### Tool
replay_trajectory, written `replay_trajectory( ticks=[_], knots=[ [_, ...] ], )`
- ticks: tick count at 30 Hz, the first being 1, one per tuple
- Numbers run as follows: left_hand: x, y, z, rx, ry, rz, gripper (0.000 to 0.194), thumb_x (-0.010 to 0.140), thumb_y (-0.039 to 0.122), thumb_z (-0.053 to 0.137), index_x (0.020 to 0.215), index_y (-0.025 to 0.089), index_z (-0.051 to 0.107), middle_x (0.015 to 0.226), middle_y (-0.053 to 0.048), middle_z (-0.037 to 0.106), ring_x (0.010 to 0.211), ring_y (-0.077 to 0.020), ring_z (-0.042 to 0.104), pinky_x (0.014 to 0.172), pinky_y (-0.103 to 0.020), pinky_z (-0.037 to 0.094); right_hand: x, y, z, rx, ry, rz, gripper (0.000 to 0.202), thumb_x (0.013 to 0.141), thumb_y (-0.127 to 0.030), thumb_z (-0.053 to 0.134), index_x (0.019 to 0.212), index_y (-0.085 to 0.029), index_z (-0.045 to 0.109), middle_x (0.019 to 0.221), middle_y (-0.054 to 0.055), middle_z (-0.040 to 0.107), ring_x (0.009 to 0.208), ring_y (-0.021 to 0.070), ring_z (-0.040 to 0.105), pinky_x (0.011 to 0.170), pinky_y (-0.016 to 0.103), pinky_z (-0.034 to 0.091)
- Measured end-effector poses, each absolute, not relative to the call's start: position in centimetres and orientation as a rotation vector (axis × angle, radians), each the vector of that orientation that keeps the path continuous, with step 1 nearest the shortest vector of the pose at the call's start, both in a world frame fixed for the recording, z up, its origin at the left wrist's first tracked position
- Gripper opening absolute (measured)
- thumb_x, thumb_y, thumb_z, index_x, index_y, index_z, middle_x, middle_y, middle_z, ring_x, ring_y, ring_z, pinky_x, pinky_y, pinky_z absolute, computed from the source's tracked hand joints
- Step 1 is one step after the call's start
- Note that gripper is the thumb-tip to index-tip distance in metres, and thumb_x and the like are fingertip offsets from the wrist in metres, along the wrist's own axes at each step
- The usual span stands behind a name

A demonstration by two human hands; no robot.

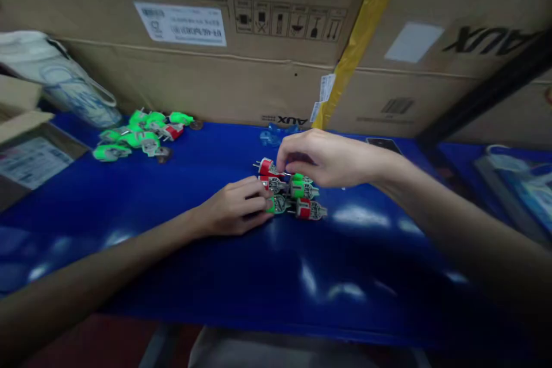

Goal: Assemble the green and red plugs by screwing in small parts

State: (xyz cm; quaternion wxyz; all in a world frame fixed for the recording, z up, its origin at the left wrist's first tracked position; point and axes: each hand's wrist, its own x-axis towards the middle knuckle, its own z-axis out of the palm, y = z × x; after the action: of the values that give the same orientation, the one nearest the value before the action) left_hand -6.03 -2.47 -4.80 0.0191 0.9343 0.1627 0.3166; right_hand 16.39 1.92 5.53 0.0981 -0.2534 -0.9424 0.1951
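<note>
Several electrical plugs with red or green bodies and grey inner parts lie in two short columns on the blue tabletop. My left hand (239,207) is curled against the left column, its fingertips gripping a green plug (279,204) and touching the red plug (276,184) above it. Reaching in from the right, my right hand (321,158) has thumb and forefinger closed at the grey end of the upper red plug (268,167). Below that hand are a green plug (303,189) and another red plug (305,209). My right fingers partly cover one more green plug.
A pile of mostly green plugs (142,137) lies at the back left. Beside it are an open carton (30,155) and a patterned bottle-shaped bag (73,83). Clear blue pieces (271,135) and a dark flat object (383,144) lie near the large cardboard boxes (207,80) behind.
</note>
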Motion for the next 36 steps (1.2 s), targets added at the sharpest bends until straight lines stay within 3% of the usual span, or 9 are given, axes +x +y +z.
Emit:
replay_trajectory(
  ticks=[5, 8, 11, 16, 21, 28, 36],
  knots=[
    [-6.1, -2.4, -4.9, 2.886, 0.519, 0.979, 0.01, 0.091, 0.02, 0.06, 0.082, 0.016, 0.06, 0.088, -0.007, 0.066, 0.079, -0.0155, 0.059, 0.072, -0.028, 0.051, 16.5, 1.8, 5.6, -0.579, -2.789, 0.647, 0.02, 0.083, -0.002, 0.051, 0.088, -0.016, 0.065, 0.09, 0.004, 0.068, 0.08, 0.0138, 0.059, 0.073, 0.027, 0.044],
    [-6.1, -2.3, -4.8, 2.884, 0.532, 0.973, 0.012, 0.092, 0.02, 0.061, 0.081, 0.016, 0.059, 0.086, -0.007, 0.065, 0.078, -0.0152, 0.059, 0.071, -0.027, 0.05, 16.8, 1.1, 5.7, -0.719, -2.77, 0.539, 0.014, 0.088, -0.009, 0.052, 0.088, -0.015, 0.064, 0.09, 0.006, 0.066, 0.079, 0.0146, 0.058, 0.072, 0.028, 0.043],
    [-6.1, -2.3, -4.7, 2.883, 0.523, 0.981, 0.012, 0.091, 0.019, 0.062, 0.08, 0.015, 0.059, 0.084, -0.007, 0.064, 0.076, -0.0152, 0.058, 0.07, -0.027, 0.049, 17.0, 0.1, 5.7, -0.943, -2.781, 0.349, 0.02, 0.094, -0.017, 0.047, 0.084, -0.013, 0.064, 0.083, 0.007, 0.063, 0.072, 0.0149, 0.054, 0.068, 0.028, 0.04],
    [-6.0, -2.3, -4.6, 2.878, 0.497, 0.993, 0.011, 0.091, 0.02, 0.061, 0.081, 0.016, 0.06, 0.086, -0.006, 0.065, 0.077, -0.0146, 0.058, 0.07, -0.026, 0.05, 16.8, -0.5, 5.9, -0.773, -2.825, 0.419, 0.018, 0.091, -0.008, 0.046, 0.092, -0.013, 0.064, 0.089, 0.008, 0.063, 0.078, 0.0156, 0.055, 0.072, 0.028, 0.04],
    [-6.0, -2.3, -4.6, 2.85, 0.491, 0.999, 0.007, 0.09, 0.018, 0.062, 0.084, 0.015, 0.06, 0.089, -0.008, 0.065, 0.082, -0.0163, 0.06, 0.073, -0.028, 0.051, 16.5, -0.2, 6.2, -0.511, -2.849, 0.593, 0.019, 0.089, -0.004, 0.046, 0.088, -0.014, 0.062, 0.091, 0.006, 0.062, 0.08, 0.014, 0.055, 0.073, 0.026, 0.042],
    [-6.2, -2.2, -5.0, 2.858, 0.529, 0.973, 0.009, 0.091, 0.02, 0.062, 0.083, 0.015, 0.06, 0.09, -0.007, 0.064, 0.079, -0.0154, 0.057, 0.072, -0.028, 0.05, 17.4, -2.2, 5.4, -1.056, -2.708, 0.352, 0.02, 0.096, -0.018, 0.044, 0.088, -0.013, 0.062, 0.086, 0.009, 0.062, 0.078, 0.017, 0.055, 0.071, 0.03, 0.04],
    [-6.0, -2.2, -4.7, 2.841, 0.503, 0.997, 0.009, 0.09, 0.02, 0.062, 0.082, 0.016, 0.06, 0.086, -0.006, 0.064, 0.077, -0.0145, 0.057, 0.071, -0.026, 0.049, 19.3, -1.8, 4.3, -0.724, -2.625, 0.504, 0.02, 0.088, -0.004, 0.048, 0.093, -0.014, 0.064, 0.085, 0.005, 0.061, 0.076, 0.0139, 0.055, 0.067, 0.025, 0.042]
  ],
)
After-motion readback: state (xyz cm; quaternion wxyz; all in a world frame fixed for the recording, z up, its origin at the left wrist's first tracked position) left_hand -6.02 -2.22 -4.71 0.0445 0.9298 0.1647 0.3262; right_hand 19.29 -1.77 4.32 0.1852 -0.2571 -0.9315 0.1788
